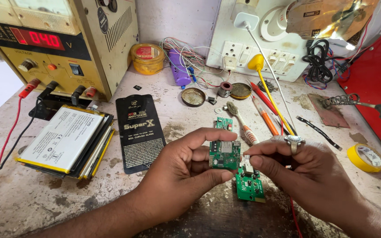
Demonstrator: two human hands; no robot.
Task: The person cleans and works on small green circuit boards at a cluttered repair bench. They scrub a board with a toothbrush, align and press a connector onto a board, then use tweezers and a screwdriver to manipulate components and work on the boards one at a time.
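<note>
While pinched, flat green circuit board [224,155]

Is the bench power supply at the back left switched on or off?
On. The power supply has a red digital display that is lit and shows digits.

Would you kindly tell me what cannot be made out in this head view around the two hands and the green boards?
- Small green board in the left hand: its lower edge is hidden by the thumb.
- Right hand: its fingertips cover whatever they pinch.
- Second green board on the table: its top is behind the right hand's fingers.
- Stack of flat batteries: the lower ones are covered by the top one.
</note>
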